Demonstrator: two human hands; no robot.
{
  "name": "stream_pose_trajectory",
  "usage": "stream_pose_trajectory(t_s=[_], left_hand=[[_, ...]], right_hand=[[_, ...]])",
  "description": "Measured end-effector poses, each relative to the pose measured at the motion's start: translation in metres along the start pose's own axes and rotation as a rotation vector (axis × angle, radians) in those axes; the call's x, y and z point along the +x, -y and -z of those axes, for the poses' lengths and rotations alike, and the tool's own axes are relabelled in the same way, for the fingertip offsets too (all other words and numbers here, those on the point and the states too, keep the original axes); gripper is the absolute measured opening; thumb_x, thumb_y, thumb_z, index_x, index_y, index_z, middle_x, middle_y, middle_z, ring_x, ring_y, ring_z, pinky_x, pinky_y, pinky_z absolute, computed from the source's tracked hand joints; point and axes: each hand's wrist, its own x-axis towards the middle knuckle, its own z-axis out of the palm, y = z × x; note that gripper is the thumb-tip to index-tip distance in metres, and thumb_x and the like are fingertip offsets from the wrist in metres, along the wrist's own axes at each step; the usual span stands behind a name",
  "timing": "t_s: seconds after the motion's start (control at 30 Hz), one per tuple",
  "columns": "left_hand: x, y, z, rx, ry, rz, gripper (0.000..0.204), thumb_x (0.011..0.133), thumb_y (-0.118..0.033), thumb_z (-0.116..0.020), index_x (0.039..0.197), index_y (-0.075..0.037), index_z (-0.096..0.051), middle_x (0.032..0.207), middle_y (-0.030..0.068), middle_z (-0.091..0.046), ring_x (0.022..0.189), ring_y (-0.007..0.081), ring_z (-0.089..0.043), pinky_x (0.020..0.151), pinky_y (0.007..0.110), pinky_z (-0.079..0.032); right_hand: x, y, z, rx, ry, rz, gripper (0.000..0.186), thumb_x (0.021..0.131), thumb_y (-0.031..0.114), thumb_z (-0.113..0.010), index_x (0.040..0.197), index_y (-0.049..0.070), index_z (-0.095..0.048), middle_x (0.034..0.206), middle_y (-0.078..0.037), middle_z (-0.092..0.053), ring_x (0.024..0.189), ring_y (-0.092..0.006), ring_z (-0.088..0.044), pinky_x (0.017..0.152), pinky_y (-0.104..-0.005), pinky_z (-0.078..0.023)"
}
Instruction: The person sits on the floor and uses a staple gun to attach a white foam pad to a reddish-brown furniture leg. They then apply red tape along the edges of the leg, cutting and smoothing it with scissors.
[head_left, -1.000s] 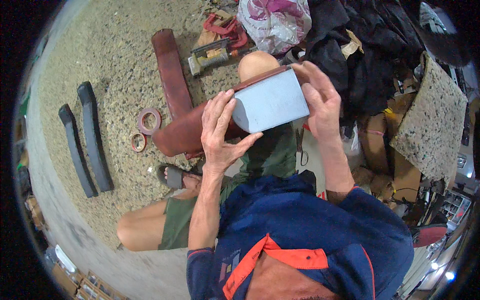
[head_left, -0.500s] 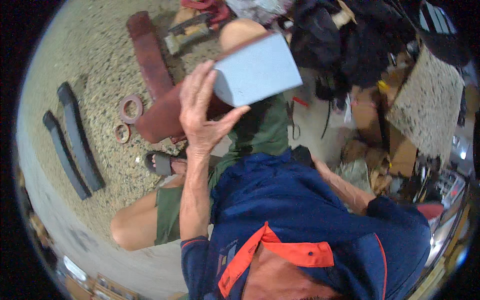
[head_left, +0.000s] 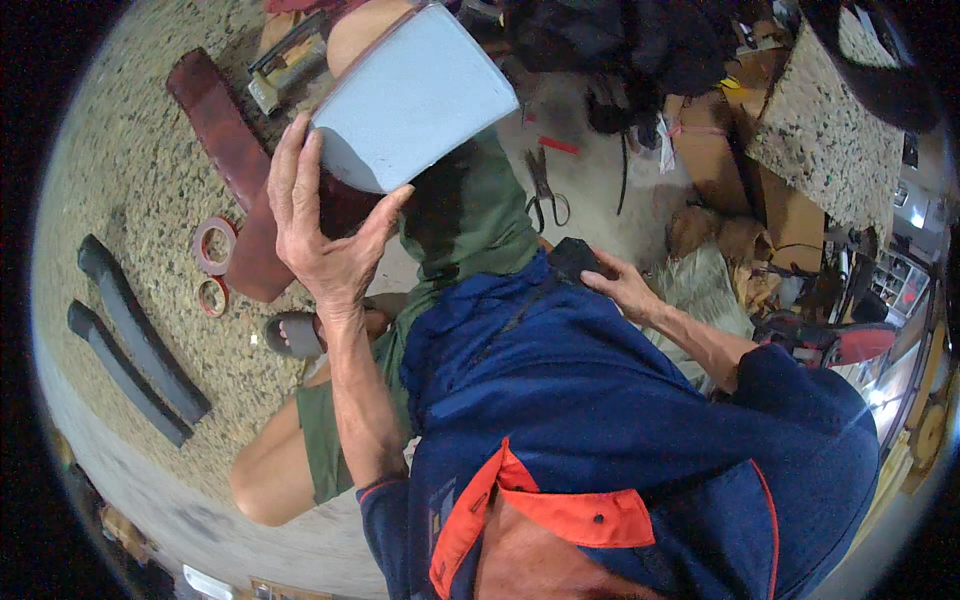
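Note:
My left hand point(head_left: 325, 235) grips the near left edge of a pale blue-grey rectangular panel point(head_left: 420, 100), with the thumb by its lower corner and the fingers along its left side. The panel rests over my raised knee; a thin reddish-brown edge shows along its far side. Below it lies a reddish-brown leather-like piece point(head_left: 262, 250), partly hidden by my hand. At my lap, my right hand point(head_left: 628, 290) closes its fingertips on the side of a small black block-like object point(head_left: 572, 258), whose kind I cannot make out.
On the speckled mat at left lie two dark grey curved strips point(head_left: 140, 330), two tape rolls point(head_left: 214, 246) and a long reddish-brown piece point(head_left: 215, 120). Scissors point(head_left: 541, 185) lie on the floor beyond my lap. Black cloth point(head_left: 620, 60) and cardboard point(head_left: 710, 150) crowd the right.
The whole view has shifted, so the panel and left hand appear farther left. My right hand, hidden before, has come into sight beside the black object. The scissors show more fully.

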Motion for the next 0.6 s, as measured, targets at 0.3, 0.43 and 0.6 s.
stream_pose_trajectory(t_s=[0.3,0.43,0.6], left_hand=[[-0.001,-0.001,-0.002,0.014,0.011,-0.004,0.092,0.065,-0.023,-0.101,0.146,-0.004,-0.062,0.153,0.0159,-0.060,0.141,0.0353,-0.057,0.118,0.047,-0.047],[-0.001,-0.001,-0.003,0.005,0.012,0.000,0.092,0.065,-0.023,-0.101,0.146,-0.004,-0.062,0.152,0.0167,-0.061,0.142,0.0355,-0.056,0.118,0.047,-0.046],[-0.001,-0.002,-0.003,0.022,0.012,0.003,0.091,0.065,-0.022,-0.101,0.146,-0.004,-0.062,0.152,0.0170,-0.061,0.141,0.0360,-0.057,0.118,0.047,-0.047]], right_hand=[[0.014,-0.002,0.014,-0.092,0.059,-0.078,0.061,0.095,0.034,-0.083,0.146,0.006,-0.065,0.113,-0.002,-0.075,0.092,-0.0110,-0.064,0.073,-0.0280,-0.050],[0.020,-0.011,0.017,-0.109,0.050,-0.096,0.063,0.094,0.035,-0.083,0.147,0.006,-0.065,0.113,-0.002,-0.075,0.091,-0.0109,-0.063,0.072,-0.0279,-0.049],[0.018,-0.015,0.021,-0.151,0.036,-0.133,0.072,0.094,0.034,-0.084,0.153,0.004,-0.057,0.122,-0.008,-0.074,0.101,-0.0150,-0.068,0.078,-0.0304,-0.056]])
